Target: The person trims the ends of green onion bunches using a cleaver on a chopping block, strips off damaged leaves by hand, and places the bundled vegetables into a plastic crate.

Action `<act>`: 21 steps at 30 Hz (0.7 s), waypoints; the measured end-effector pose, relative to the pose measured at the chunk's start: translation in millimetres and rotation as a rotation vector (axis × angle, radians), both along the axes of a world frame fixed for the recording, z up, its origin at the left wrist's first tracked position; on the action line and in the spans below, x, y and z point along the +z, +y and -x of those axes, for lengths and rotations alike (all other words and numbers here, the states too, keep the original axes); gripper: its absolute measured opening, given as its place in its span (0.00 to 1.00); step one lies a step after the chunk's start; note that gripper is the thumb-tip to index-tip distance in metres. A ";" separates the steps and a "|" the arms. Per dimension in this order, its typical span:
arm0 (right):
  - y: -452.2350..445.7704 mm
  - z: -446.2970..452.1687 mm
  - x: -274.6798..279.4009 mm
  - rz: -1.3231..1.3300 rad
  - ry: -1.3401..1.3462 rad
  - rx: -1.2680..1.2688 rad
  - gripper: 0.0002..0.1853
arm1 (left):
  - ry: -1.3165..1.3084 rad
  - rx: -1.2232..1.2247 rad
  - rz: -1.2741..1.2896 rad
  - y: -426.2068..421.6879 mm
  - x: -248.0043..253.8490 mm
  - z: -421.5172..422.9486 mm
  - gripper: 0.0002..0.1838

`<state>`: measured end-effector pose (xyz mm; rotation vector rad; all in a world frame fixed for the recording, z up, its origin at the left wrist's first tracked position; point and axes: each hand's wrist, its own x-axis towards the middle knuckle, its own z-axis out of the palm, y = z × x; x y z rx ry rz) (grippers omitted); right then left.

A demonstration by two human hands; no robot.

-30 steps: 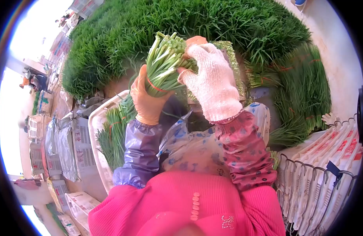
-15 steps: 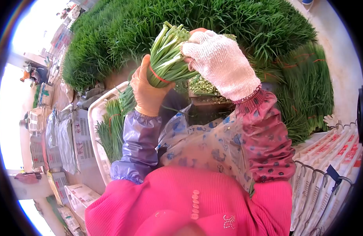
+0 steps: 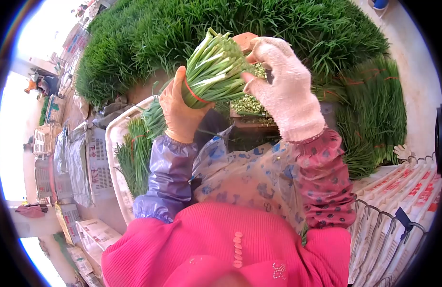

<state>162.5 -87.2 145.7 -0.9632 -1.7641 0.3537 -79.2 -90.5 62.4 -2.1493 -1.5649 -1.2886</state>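
Observation:
My left hand (image 3: pixel 179 111), in a tan rubber glove, is wrapped round a bundle of garlic chives (image 3: pixel 216 67) and holds it tilted, pale cut ends up. A red rubber band (image 3: pixel 194 94) circles the bundle near my left fingers. My right hand (image 3: pixel 285 88), in a white knit glove with orange showing at the fingertips, is at the right side of the cut ends. Its thumb and fingers are apart, with nothing seen between them. Below and behind the bundle lie chopped chive ends (image 3: pixel 249 103) on a block.
A large heap of loose chives (image 3: pixel 240 16) spreads at the back. Banded bundles (image 3: pixel 374 100) lie on the right. A white basket (image 3: pixel 116 158) with chives stands at my left. White crates (image 3: pixel 398 201) are at lower right, more crates (image 3: pixel 99 158) at far left.
My right hand has drawn slightly right and its thumb and fingers have spread away from the cut ends. My left hand still holds the bundle in nearly the same place.

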 end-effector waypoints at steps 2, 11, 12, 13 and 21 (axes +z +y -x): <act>-4.5 9.3 -0.4 -0.067 -0.091 -0.077 0.15 | -0.008 -0.003 -0.003 0.2 -3.4 0.4 0.62; -3.3 33.5 -33.0 -0.210 -0.226 -0.173 0.11 | -0.019 0.005 -0.033 0.1 -3.4 -2.6 0.60; -2.4 32.9 -33.0 -0.180 -0.254 -0.193 0.12 | -0.013 -0.004 -0.027 -1.1 -1.5 -3.2 0.60; -1.5 32.3 -33.0 -0.151 -0.282 -0.212 0.13 | 0.002 -0.005 -0.020 -1.0 -1.6 -2.6 0.60; -25.9 -30.4 9.8 -0.393 -1.224 -0.360 0.09 | 0.210 -0.003 0.015 -11.8 -7.3 -4.4 0.52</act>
